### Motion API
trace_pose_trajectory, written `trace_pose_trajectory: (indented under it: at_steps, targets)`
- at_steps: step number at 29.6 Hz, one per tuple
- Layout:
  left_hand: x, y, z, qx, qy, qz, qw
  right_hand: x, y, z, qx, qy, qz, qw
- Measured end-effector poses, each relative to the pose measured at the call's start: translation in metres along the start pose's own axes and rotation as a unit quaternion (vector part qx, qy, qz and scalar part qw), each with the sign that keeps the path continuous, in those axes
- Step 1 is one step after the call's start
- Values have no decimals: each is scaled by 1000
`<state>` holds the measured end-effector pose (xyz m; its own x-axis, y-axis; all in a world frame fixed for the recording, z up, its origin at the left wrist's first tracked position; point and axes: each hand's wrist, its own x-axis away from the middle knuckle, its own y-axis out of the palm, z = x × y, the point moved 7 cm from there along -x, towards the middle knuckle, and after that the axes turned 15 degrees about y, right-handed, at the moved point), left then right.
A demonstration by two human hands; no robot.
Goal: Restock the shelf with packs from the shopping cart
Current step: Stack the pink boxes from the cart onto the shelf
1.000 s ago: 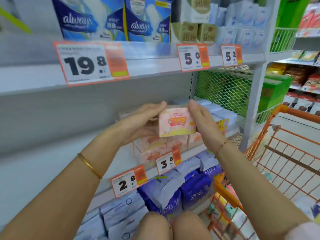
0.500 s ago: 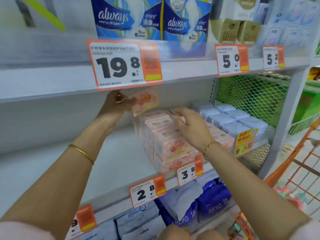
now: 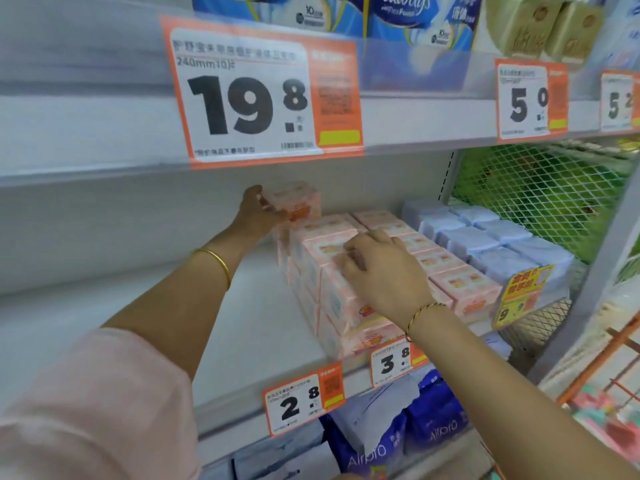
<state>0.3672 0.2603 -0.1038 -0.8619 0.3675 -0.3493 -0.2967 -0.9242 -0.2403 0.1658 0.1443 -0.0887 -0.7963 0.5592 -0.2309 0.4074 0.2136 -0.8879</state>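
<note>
- While you face the shelf (image 3: 242, 323), your left grip (image 3: 258, 211) reaches deep toward 11 o'clock. It is clamped on a pink pack (image 3: 301, 202), thumb and fingers wrapped round the pack's left end.
- That pink pack stands at the back of the pink stack (image 3: 341, 306), higher than the packs in front of it. Whether its base touches them is hidden.
- Your right grip (image 3: 384, 271) lies on top of the pink stack near its front, at 5 o'clock from the pink pack you hold. Its fingers are bent with their tips on a top pack, and you cannot tell whether they clamp it or only rest there.
- The pink stack runs in rows, more than one layer high, down to the shelf's front edge, just above the 3.8 price tag (image 3: 389, 363).
- At 3 o'clock from the stack, right beside it, lavender packs (image 3: 485, 244) sit in rows with a yellow promo tag (image 3: 523, 292) at their front.
- Toward 2 o'clock, a green mesh basket (image 3: 540, 188) shows behind them.
- At 12 o'clock the 19.8 price tag (image 3: 256, 95) is fixed to the edge of the shelf above.
- At 6 o'clock, below the shelf, are the 2.8 price tag (image 3: 301, 401) and dark blue packs (image 3: 433, 420).
- The shopping cart (image 3: 595, 362) shows its orange frame at 4 o'clock; its contents are too blurred to name.
- A gold bangle (image 3: 214, 261) circles your left wrist, and a thin bracelet (image 3: 420, 313) your right.
</note>
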Motion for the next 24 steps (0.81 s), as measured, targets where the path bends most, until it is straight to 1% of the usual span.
trace_pose_trajectory:
  at_steps: [4, 7, 9, 12, 16, 24]
  targets:
    - [6, 15, -15, 22, -29, -72, 997, 2, 1, 0, -3, 4, -8, 1000]
    - [10, 21, -17, 27, -39, -92, 995, 2, 0, 0, -7, 7, -8, 1000]
    - [10, 24, -16, 45, -49, -91, 994, 2, 0, 0, -9, 7, -9, 1000]
    - [7, 25, -17, 75, -67, -67, 993, 2, 0, -1, -7, 5, -11, 1000]
    - [5, 27, -21, 32, -51, -68, 996, 1, -1, -2, -5, 4, -11, 1000]
    - [4, 29, -19, 8, -44, -70, 997, -1, -1, -3, -9, -1, -2, 1000]
